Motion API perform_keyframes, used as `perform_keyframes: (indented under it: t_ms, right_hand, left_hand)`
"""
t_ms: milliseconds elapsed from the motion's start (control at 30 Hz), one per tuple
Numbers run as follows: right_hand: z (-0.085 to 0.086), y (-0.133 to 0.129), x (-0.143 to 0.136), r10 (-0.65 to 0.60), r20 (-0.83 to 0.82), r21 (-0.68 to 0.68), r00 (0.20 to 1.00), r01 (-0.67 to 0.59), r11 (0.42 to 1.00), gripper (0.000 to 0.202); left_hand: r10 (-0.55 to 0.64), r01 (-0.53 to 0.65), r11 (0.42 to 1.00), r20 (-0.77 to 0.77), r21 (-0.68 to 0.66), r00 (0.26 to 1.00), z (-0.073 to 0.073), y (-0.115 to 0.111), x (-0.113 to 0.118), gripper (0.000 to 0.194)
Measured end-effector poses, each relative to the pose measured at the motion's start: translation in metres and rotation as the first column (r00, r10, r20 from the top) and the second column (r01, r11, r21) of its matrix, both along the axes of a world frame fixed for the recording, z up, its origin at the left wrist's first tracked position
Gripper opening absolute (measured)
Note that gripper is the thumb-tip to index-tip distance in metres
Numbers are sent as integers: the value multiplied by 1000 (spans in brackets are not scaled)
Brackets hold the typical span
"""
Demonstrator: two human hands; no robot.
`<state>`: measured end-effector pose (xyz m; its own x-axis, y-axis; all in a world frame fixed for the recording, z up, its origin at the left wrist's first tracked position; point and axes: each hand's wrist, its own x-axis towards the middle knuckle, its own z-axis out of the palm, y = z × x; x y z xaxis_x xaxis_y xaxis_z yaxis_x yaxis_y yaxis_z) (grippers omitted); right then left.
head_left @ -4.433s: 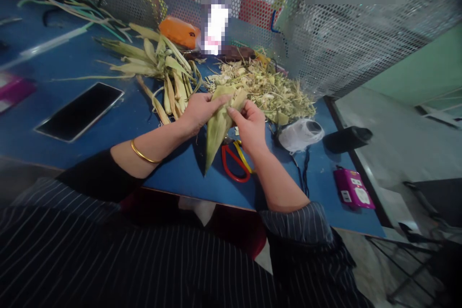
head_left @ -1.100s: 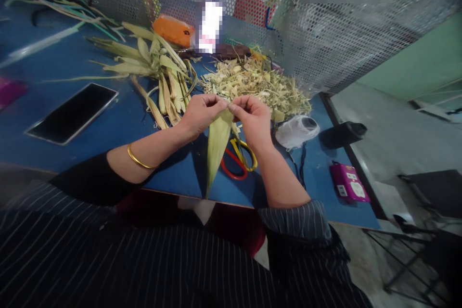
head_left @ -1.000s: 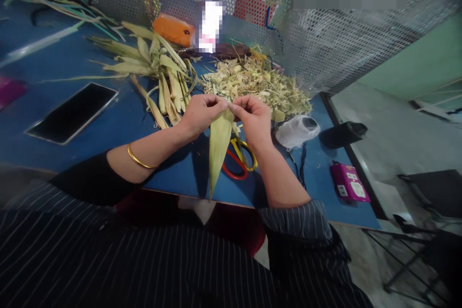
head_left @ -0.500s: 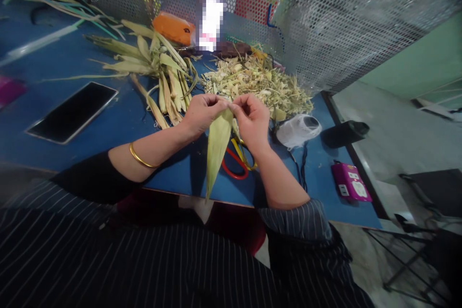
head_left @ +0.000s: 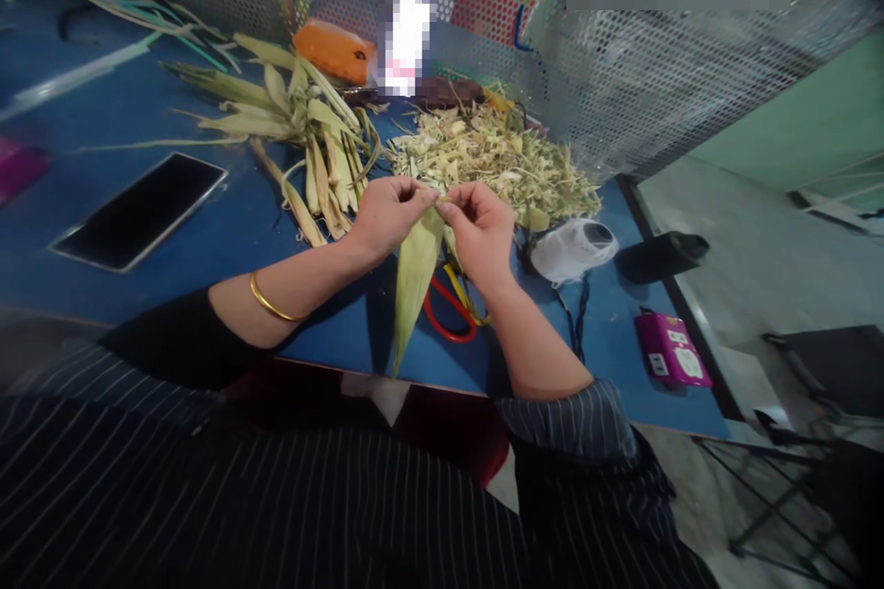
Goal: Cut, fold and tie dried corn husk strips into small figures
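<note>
A long pale green corn husk (head_left: 417, 281) hangs point down over the near edge of the blue table. My left hand (head_left: 390, 216) pinches its top end between thumb and fingers. Right beside it, my right hand (head_left: 480, 225) is also closed in a pinch on the husk's top, the fingertips of both hands nearly touching. Scissors with red and yellow handles (head_left: 450, 311) lie beneath, partly hidden by the husk and my right hand. Behind my hands is a heap of shredded husk pieces (head_left: 497, 152); a bundle of whole husks (head_left: 304, 120) lies to its left.
On the blue table (head_left: 276, 248) are a dark phone (head_left: 142, 212) at left, an orange packet (head_left: 335, 51), a white-wrapped roll (head_left: 573, 250), a black cylinder (head_left: 661, 257) and a purple box (head_left: 672, 350). A perforated metal screen (head_left: 622, 64) stands behind.
Both hands keep their pinch on the husk with only slight finger movement. The husk's lower tip has risen slightly.
</note>
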<state>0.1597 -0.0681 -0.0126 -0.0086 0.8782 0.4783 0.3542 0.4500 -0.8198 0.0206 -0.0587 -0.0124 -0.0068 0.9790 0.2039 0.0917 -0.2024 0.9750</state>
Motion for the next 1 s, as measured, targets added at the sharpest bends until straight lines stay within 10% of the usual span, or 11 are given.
perform_keyframes:
  t_ms: [367,767,1000]
  right_hand:
    - [0,-3,-7,-26,-51,-127,998,20,992,32]
    - [3,-12,-6,-133,168,246,977,89,965,22]
    - [0,-6,-8,-35,-7,-89,999,35,995,28]
  left_hand:
    - [37,-37,999,30,-11,999,-1,1,0,25]
    - [17,-16,1000,-31,17,999,-7,1,1,46]
    - [63,-57,996,-92,67,994,-7,8,-4,45]
